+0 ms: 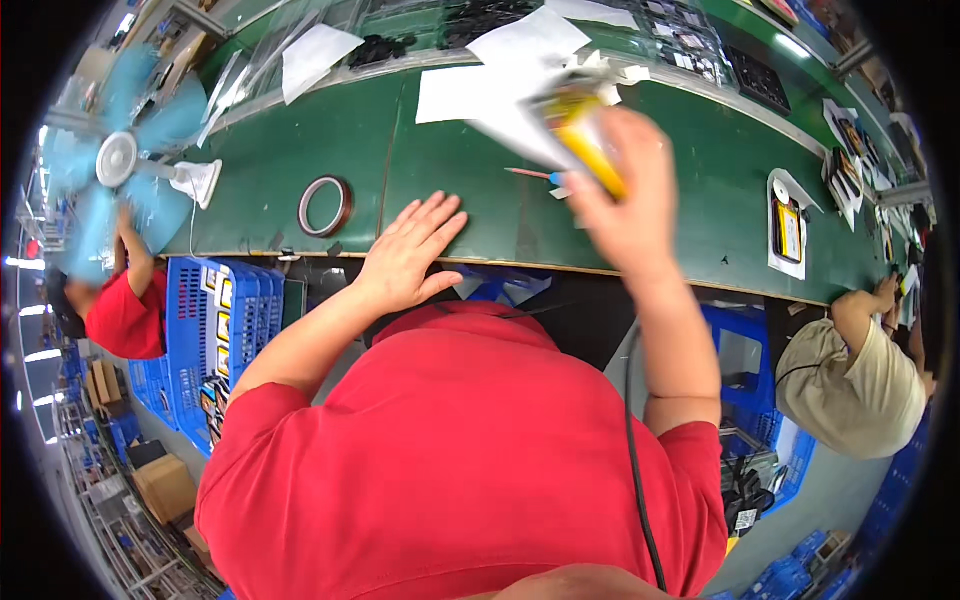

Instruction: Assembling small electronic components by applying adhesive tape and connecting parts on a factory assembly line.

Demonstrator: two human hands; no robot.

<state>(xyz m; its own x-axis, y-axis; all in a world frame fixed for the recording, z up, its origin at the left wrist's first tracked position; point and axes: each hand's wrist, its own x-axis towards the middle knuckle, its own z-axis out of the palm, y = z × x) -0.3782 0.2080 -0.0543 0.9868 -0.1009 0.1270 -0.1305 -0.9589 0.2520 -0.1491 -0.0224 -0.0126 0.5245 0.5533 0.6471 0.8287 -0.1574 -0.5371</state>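
Observation:
My right hand (640,190) is raised over the green bench and closed round a flat device (590,145) with a yellow and dark face. Motion blurs this device, so its details are unclear. A white sheet (515,125) lies or hangs at its far left side; I cannot tell whether it is attached. Palm down near the bench's front edge, my left hand (410,250) rests with its fingers stretched out and nothing in it. Between the hands lies a thin pinkish tool with a blue end (537,175), partly beside the right hand's fingers.
A roll of brown tape (325,206) lies left of my left hand. The fan (117,158) stands far left, the blue crate (225,330) below it. A yellow-faced device (788,232) sits on white paper at right. Co-workers (850,385) (125,310) sit at both sides.

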